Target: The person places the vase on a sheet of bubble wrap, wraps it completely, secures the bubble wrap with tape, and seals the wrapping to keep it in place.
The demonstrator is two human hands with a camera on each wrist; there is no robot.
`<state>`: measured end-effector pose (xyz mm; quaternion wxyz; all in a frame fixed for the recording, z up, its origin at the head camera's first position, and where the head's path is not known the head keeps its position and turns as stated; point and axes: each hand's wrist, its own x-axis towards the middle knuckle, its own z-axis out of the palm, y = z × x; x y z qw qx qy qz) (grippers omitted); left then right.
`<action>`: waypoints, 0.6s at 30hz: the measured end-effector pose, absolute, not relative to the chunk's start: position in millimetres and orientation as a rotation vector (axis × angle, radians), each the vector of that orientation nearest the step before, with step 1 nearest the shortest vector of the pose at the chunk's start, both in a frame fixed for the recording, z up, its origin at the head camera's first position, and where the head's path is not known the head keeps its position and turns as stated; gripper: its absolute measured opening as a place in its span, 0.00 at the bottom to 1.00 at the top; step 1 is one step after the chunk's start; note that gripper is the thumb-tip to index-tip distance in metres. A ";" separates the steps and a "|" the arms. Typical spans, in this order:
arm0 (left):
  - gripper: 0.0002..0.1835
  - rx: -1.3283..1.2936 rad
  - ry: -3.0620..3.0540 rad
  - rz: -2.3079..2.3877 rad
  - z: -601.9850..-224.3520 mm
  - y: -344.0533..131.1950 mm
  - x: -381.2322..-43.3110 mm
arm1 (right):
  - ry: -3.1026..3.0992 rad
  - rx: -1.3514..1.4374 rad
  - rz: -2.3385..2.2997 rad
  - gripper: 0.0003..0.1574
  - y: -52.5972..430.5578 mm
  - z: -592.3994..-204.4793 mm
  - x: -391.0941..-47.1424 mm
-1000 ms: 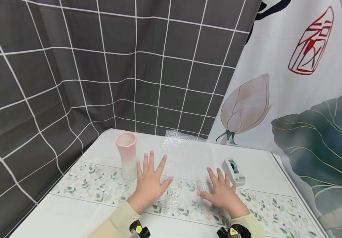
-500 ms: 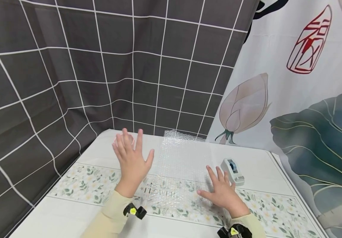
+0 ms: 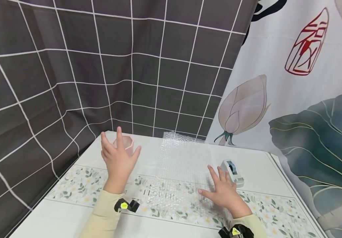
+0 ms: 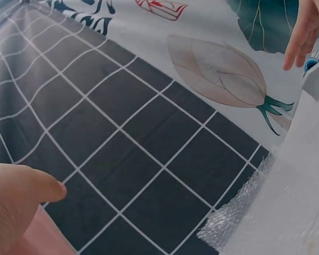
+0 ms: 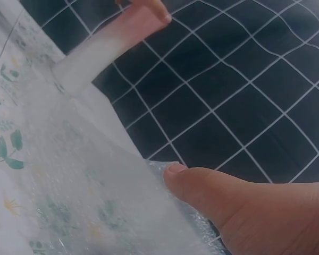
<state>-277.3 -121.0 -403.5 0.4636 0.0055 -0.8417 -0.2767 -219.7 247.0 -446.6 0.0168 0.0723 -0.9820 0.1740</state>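
Observation:
A tall vase (image 5: 103, 53), pink at the top and fading to white, stands upright at the left of the table. My left hand (image 3: 118, 162) is right at its near side with fingers and thumb spread, hiding most of it in the head view; whether it touches cannot be told. A sheet of bubble wrap (image 3: 183, 162) lies flat across the middle. Over its right edge my right hand (image 3: 224, 195) stays low with fingers spread, holding nothing. Just beyond those fingers sits a white tape dispenser (image 3: 233, 173) with a blue roll.
The white table (image 3: 257, 162) carries a flowered band (image 3: 78, 185) across it. A dark gridded curtain (image 3: 99, 72) rises behind and to the left. A white cloth with a printed lotus (image 3: 243, 105) hangs behind and to the right.
My left hand has moved left from the bubble wrap to the vase, its fingers still spread. The right hand has stayed nearly in place.

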 end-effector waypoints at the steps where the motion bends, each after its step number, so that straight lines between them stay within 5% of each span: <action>1: 0.56 0.020 -2.082 -0.699 -403.6 -122.1 -277.4 | -3.054 0.227 0.545 0.67 247.5 -446.5 -219.7; 18: 0.42 0.105 -2.322 -0.965 -396.5 -131.8 -274.4 | -3.047 0.248 0.516 0.65 248.3 -450.3 -220.5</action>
